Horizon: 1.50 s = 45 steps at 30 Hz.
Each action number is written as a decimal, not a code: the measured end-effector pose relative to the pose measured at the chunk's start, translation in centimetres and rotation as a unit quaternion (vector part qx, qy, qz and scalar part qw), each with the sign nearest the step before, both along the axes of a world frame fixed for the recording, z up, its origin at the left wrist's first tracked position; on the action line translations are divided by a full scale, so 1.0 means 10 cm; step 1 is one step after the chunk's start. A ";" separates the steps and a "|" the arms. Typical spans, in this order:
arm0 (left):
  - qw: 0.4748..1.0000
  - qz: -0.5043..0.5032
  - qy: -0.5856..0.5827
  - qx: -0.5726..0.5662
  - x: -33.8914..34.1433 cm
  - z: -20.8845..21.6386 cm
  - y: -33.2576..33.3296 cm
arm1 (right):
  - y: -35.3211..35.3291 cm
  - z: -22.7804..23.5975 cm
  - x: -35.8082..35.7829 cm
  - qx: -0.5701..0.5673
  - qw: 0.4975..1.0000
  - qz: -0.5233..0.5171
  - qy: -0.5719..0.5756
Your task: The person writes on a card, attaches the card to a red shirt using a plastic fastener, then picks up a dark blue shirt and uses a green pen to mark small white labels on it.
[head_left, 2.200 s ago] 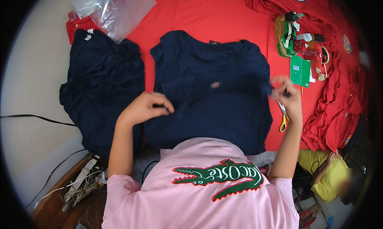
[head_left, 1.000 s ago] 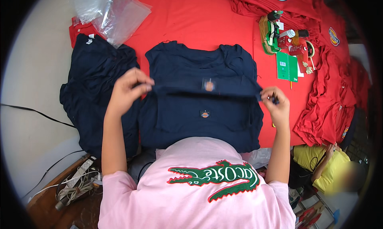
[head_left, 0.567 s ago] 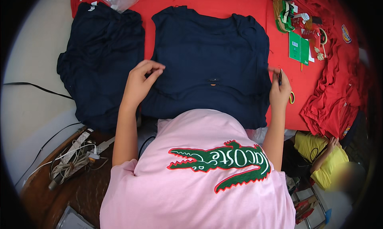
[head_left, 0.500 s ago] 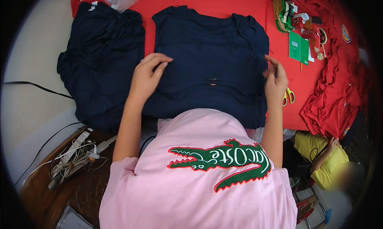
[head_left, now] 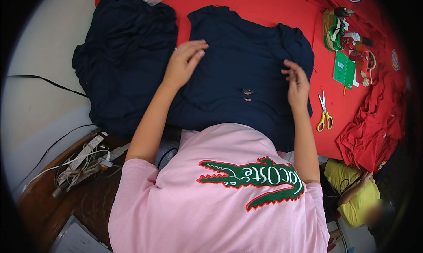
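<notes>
A navy blue shirt (head_left: 246, 54) lies spread out in front of me, its neckline on the far side. Two small dark and orange tags (head_left: 248, 94) show on its near half. Over the shirt's left side is my left hand (head_left: 184, 64), its thumb and fingers apart with nothing between them. My right hand (head_left: 298, 84) is over the right side of the shirt, fingers loosely bent and apart, and it too holds nothing. Whether either hand touches the cloth, I cannot tell. Left of the shirt lies a crumpled heap of navy cloth (head_left: 128, 54).
Yellow-handled scissors (head_left: 324, 116) lie on the red cloth (head_left: 324, 76) at the right. Beyond them are a green notebook (head_left: 343, 70), a green box of tools (head_left: 332, 30) and red garments (head_left: 370, 120). At lower left are tangled cables (head_left: 79, 169). A person in yellow (head_left: 352, 187) sits at the right.
My right hand has moved left, from the shirt's right edge to over the cloth, uncovering the scissors' blades. My left hand stays near the left edge. The whole view has shifted and turned slightly.
</notes>
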<state>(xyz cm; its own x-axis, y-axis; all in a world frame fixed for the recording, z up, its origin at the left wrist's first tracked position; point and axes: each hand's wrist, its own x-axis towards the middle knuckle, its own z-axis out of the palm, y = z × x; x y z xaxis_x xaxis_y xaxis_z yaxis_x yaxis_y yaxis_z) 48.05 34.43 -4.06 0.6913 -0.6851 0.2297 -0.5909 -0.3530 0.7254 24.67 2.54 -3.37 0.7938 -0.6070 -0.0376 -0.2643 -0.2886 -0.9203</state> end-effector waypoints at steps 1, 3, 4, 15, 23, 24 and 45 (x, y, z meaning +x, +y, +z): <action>0.999 0.040 0.009 -0.028 0.11 0.05 -0.06 | -0.10 0.03 0.07 0.014 1.000 -0.022 0.002; 0.992 0.099 -0.004 -0.074 0.42 0.09 -0.19 | -0.42 0.04 0.28 -0.065 0.997 -0.028 -0.016; 0.990 0.123 0.026 -0.063 0.57 0.09 -0.24 | -0.58 0.04 0.39 -0.155 0.987 -0.014 -0.031; 0.984 0.093 -0.077 0.133 1.18 0.07 -0.90 | -0.85 0.21 1.15 -0.281 0.947 0.070 0.135; 0.986 0.135 -0.068 0.066 1.11 0.06 -0.65 | -0.95 0.11 0.88 -0.027 0.997 -0.069 -0.028; 0.987 0.145 -0.065 0.032 1.01 0.14 -0.61 | -0.84 0.23 0.80 0.019 0.996 -0.065 -0.054; 0.992 0.094 -0.040 0.071 -0.83 0.38 1.07 | 0.07 0.40 -0.92 -0.227 0.969 -0.025 0.099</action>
